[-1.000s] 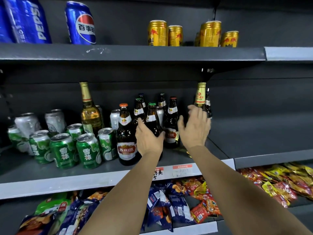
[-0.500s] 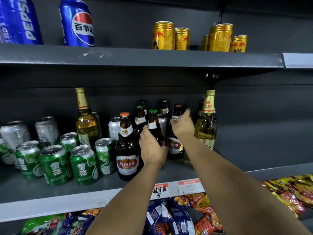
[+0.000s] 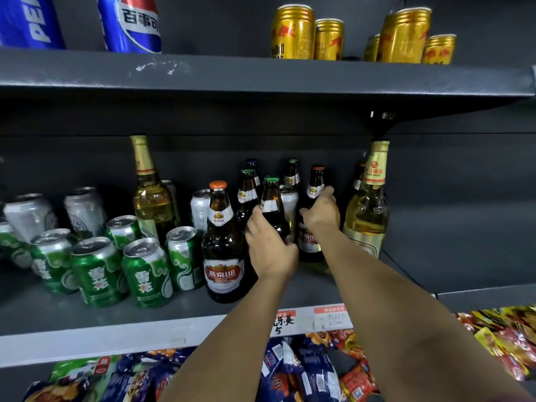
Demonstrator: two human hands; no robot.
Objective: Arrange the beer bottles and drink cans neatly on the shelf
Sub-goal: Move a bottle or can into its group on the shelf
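On the middle shelf [image 3: 179, 311] stands a cluster of dark brown beer bottles. My left hand [image 3: 269, 248] grips the body of a green-capped brown bottle [image 3: 271, 198]. My right hand [image 3: 320, 211] holds an orange-capped brown bottle [image 3: 315, 181] just behind it, fingers around its shoulder. A large orange-capped brown bottle [image 3: 222, 245] with a red label stands at the front left of the cluster. One tall golden bottle [image 3: 368, 207] stands right of my right hand, another golden bottle [image 3: 150, 192] further left. Several green cans [image 3: 145, 271] crowd the left.
Silver cans [image 3: 84, 210] stand behind the green ones. The upper shelf carries blue Pepsi cans [image 3: 130, 21] and gold cans [image 3: 293, 31]. Snack bags [image 3: 304, 369] fill the bottom shelf. The middle shelf right of the golden bottle holds nothing.
My right hand left the right golden bottle and moved left onto the orange-capped brown bottle. My left hand stays on the green-capped bottle. The camera moved closer.
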